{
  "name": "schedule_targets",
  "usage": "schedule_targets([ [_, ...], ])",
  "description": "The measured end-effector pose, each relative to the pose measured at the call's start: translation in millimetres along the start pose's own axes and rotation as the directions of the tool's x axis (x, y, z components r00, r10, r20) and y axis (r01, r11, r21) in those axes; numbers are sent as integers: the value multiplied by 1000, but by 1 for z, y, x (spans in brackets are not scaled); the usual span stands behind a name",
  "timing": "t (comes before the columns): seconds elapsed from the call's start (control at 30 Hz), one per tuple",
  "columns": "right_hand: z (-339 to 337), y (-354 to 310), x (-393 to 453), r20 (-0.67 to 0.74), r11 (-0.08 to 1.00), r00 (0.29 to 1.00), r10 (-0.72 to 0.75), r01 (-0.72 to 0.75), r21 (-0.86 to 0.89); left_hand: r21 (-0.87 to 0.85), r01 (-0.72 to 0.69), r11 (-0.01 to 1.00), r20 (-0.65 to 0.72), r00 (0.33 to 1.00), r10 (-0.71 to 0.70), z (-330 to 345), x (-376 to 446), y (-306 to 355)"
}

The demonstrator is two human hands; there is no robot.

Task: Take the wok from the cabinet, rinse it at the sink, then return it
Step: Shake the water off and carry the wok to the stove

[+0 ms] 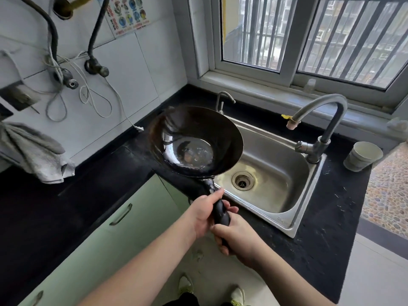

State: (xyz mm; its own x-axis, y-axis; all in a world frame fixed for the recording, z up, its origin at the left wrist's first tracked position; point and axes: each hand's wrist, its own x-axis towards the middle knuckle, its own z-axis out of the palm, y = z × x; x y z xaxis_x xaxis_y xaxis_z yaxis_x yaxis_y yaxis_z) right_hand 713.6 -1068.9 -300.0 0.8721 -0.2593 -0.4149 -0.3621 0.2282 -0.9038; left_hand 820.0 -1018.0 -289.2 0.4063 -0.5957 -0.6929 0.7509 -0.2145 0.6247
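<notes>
Dark round steel wok (194, 142) with long black handle, held tilted in the air over black bench (106, 173) edge, just left of stainless sink basin (271, 171); left hand (206, 214) and right hand (237, 236), fingers wrapped round handle. Step judged: carrying to rinse. Next: shift right under curved grey tap (320, 120), no water seen running.

Glossy dark wok (196, 140), brushed-steel sink (273, 173)
</notes>
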Motion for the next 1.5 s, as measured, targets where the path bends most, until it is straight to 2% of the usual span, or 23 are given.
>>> schedule_targets([
  [0.13, 11, -2, -2, -2, 998, 1000, 0, 0, -56, 12, 65, 998, 38, 997, -65, -14, -9, 3],
  [0.23, 20, -3, -7, 12, 992, 1000, 4, -2, -127, -77, 88, 993, 52, 995, -84, -29, -15, 4],
  [0.43, 58, -5, -11, 85, 961, 996, 0, 23, -275, -193, -10, 981, -30, 1000, 5, -72, -43, 3],
  [0.8, 179, 13, -38, 261, 931, 964, 59, 41, -362, -380, -138, 914, -37, 990, 134, -199, -133, -37],
  [0.97, 233, 26, -59, 365, 908, 928, 79, 84, -411, -458, -190, 869, -98, 982, 163, -246, -182, -68],
  [1.07, 265, 35, -68, 412, 909, 904, 113, 73, -411, -448, -250, 859, -127, 968, 216, -272, -210, -85],
  [1.3, 351, 48, -84, 528, 878, 833, 165, 120, -464, -410, -423, 808, -266, 903, 338, -335, -274, -117],
  [1.5, 425, 48, -86, 629, 882, 745, 221, 123, -455, -397, -513, 761, -400, 843, 359, -392, -319, -127],
])
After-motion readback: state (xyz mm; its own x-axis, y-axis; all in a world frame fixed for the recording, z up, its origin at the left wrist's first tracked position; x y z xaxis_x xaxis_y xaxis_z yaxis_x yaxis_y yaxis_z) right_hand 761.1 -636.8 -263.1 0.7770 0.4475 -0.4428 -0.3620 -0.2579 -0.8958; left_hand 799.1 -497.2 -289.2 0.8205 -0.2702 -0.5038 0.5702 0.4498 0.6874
